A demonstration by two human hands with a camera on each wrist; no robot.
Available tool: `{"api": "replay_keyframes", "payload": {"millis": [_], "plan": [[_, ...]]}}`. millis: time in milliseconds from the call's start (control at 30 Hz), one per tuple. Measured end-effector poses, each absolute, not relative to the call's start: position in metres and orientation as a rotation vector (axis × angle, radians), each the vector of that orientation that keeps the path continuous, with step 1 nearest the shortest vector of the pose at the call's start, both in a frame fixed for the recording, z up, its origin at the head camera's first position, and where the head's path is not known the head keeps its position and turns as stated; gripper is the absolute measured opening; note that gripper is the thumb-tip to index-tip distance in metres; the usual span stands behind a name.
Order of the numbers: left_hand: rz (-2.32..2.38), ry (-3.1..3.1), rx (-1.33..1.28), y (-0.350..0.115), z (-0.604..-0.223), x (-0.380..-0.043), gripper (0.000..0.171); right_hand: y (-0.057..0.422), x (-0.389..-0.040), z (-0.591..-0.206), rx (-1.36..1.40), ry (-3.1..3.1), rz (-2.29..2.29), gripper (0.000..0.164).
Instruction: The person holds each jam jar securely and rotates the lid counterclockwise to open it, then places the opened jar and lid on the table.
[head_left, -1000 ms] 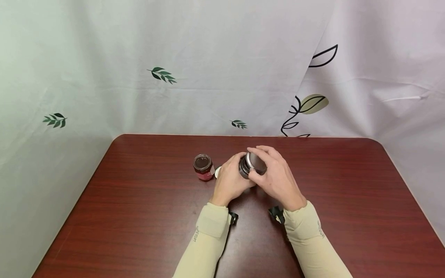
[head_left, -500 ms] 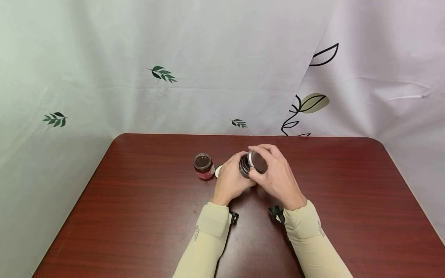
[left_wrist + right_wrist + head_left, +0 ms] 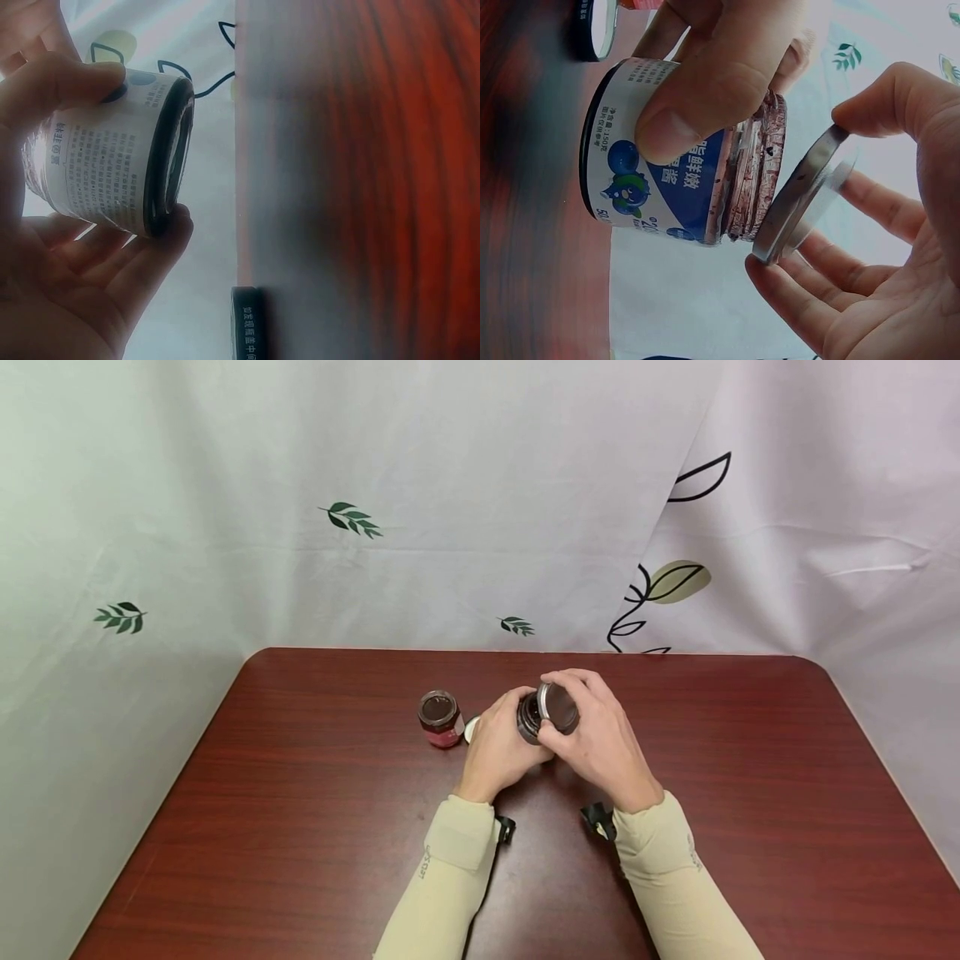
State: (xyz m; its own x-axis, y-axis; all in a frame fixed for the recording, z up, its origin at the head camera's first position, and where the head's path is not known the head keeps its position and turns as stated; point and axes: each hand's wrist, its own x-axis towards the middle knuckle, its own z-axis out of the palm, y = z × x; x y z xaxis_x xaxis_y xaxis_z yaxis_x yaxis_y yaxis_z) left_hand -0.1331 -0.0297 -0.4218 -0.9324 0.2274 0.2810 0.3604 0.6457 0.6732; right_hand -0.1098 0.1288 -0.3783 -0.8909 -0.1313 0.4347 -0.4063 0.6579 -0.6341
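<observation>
In the head view my left hand grips a small glass jar above the table. Its white and blue label with blueberries, which suggests blueberry jam, shows on the jar in the right wrist view, where dark residue coats the threaded neck. My right hand pinches a round metal lid by its rim between thumb and fingertips. The lid stands tilted at the jar's mouth, its upper edge apart from it; whether its lower edge touches, I cannot tell. The base of the jar faces the table.
Left of my hands stands a second, lidless jar with dark contents and a reddish label. Beside it a white-faced disc, which looks like a dark-rimmed lid, is partly hidden by my left hand. A patterned curtain hangs behind the table.
My right hand has shifted slightly right with the lid, widening the gap so more of the jar's mouth shows. My left hand and the second jar have stayed in place.
</observation>
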Motion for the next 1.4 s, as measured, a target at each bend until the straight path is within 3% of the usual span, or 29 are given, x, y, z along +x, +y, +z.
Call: {"api": "replay_keyframes", "payload": {"millis": [1400], "plan": [[-1.169,-2.701,-0.464,-0.029,-0.422,-0.133,0.066,0.144,-0.114,-0.377,0.365,-2.538,1.072,0.054]]}}
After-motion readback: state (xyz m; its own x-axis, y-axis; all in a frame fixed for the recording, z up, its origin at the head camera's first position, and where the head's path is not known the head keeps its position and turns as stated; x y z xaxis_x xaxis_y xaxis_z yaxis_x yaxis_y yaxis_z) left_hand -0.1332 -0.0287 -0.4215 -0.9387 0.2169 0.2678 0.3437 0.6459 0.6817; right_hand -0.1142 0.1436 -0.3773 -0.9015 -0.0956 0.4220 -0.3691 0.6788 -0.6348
